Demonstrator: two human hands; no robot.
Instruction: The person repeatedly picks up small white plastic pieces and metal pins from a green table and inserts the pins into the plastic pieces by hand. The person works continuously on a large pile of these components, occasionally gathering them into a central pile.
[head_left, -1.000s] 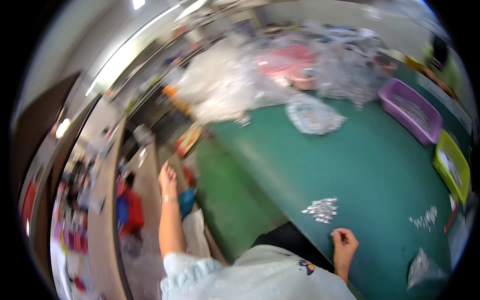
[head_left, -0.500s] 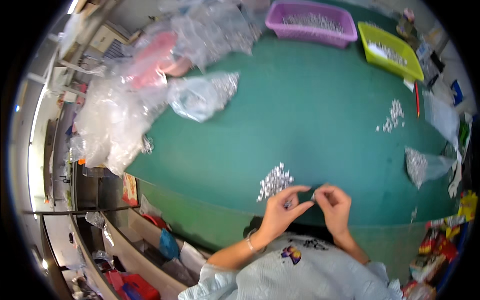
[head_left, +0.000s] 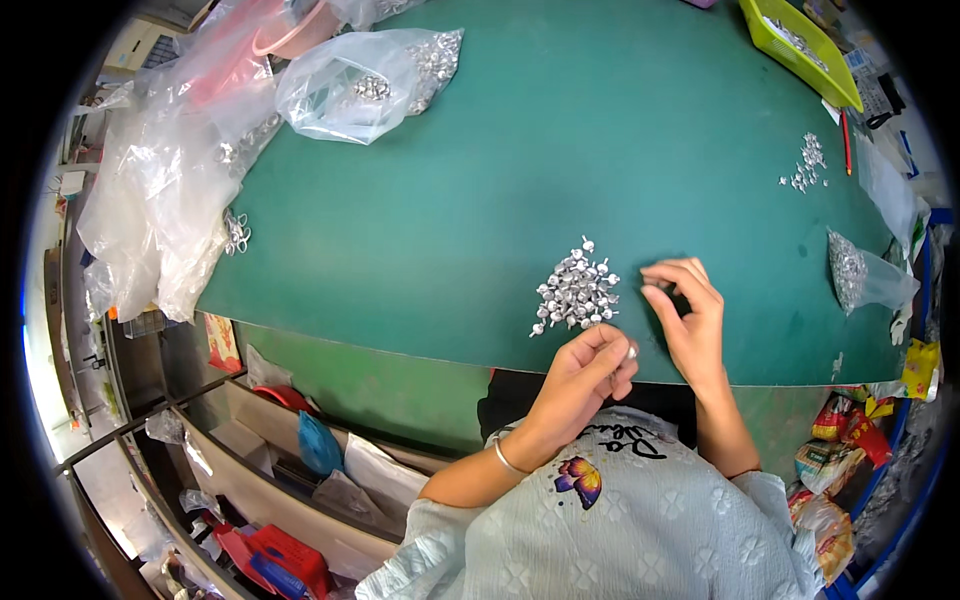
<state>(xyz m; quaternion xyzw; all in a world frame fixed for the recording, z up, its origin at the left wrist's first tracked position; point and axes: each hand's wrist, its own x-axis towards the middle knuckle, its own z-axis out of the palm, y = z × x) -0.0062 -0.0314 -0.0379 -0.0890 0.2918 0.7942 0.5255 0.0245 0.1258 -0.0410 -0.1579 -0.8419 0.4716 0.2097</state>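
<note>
- Head view: the left hand [head_left: 590, 372] is curled, fingertips pinching one small silver part [head_left: 631, 351] at the table's near edge.
- The right hand [head_left: 690, 310], at three o'clock of the pile of silver parts [head_left: 575, 293], has its fingers bent together; whether they hold anything I cannot tell.
- The parts look light, hard and smooth, likely to roll or slip; a fingertip pinch across the head seems the best hold.
- The green table [head_left: 480, 190] carries a clear bag of parts [head_left: 350, 85] at eleven o'clock, a smaller bag [head_left: 860, 275] at three, and a yellow-green tray [head_left: 800, 45] at one.
- Red and yellow snack packets [head_left: 850, 430] lie at four o'clock, below the table.
</note>
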